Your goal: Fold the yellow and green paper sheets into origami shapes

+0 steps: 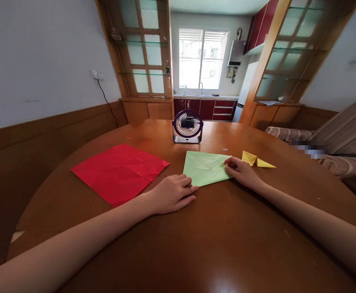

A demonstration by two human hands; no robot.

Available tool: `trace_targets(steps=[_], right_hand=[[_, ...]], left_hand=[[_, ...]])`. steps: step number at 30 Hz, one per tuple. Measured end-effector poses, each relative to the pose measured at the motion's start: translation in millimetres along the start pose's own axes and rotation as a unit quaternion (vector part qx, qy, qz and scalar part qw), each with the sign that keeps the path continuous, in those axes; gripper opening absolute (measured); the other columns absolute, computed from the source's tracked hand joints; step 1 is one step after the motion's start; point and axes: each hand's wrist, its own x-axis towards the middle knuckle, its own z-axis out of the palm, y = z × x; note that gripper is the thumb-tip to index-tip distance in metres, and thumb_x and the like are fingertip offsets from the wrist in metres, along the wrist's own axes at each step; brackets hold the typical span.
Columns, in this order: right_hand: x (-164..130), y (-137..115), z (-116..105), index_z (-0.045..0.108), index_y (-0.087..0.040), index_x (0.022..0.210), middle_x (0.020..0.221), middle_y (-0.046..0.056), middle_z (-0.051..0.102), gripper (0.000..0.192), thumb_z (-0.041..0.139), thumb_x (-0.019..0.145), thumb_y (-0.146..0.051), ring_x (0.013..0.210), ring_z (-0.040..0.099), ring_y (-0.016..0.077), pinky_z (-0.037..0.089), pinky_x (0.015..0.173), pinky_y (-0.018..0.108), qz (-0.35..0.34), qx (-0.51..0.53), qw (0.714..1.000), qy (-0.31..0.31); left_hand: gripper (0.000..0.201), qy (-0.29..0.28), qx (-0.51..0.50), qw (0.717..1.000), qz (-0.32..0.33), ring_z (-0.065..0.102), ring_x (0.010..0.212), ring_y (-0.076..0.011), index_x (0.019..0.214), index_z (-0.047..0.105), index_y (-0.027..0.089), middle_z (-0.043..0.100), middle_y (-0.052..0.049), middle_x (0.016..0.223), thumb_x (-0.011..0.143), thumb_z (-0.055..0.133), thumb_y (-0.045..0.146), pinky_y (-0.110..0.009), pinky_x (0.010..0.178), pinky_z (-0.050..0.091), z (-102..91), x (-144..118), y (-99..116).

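Hands (173,194) (242,171) flat, pressing green paper (205,167) corners

Round wooden table (214,236), glossy, glare at near edge. White walls over wood wainscot (43,138); wall socket (96,75) with black cord on the left. Two wood-framed frosted-glass partitions (144,49) flank an opening to a kitchen: bright window (202,59), red cabinets (207,109), water heater (236,53). Striped sofa (346,134) at right. Daylight throughout.

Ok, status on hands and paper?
Left hand flat on green paper corner. Right hand pressing its right edge. Red paper, yellow fold, fan clear.
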Motion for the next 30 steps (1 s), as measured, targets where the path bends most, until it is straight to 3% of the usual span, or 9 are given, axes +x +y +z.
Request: trace_targets(steps=[20,27,30], right_hand=[[2,3,1,0.063,-0.018,0.081,0.084,0.006,0.064,0.014,0.051,0.085,-0.025,0.076,0.059,0.0197,0.048,0.069,0.034,-0.034,-0.004,0.999,-0.025],[2,5,1,0.062,-0.018,0.081,0.085,0.006,0.063,0.015,0.051,0.087,-0.025,0.076,0.059,0.0189,0.047,0.070,0.033,-0.031,0.001,0.999,-0.028],[2,3,0,0.062,-0.018,0.081,0.085,0.006,0.063,0.015,0.051,0.087,-0.026,0.076,0.058,0.0190,0.047,0.070,0.033,-0.032,0.004,0.999,-0.030]], left_hand=[[0.045,-0.011,0.026,0.999,-0.025,0.056,0.082,-0.0207,0.119,0.064,0.017,0.060,-0.010,0.093,0.099,0.039,0.047,-0.033,0.075,0.046,0.1,10,6],[0.042,-0.009,-0.027,0.999,-0.023,0.055,0.086,-0.0210,0.112,0.067,0.014,0.058,-0.010,0.096,0.099,0.040,0.044,-0.034,0.082,0.046,-0.3,16,8],[0.046,-0.022,-0.042,0.998,-0.028,0.054,0.088,-0.0224,0.118,0.064,0.012,0.057,-0.011,0.098,0.099,0.041,0.046,-0.035,0.083,0.046,-0.5,17,10]])
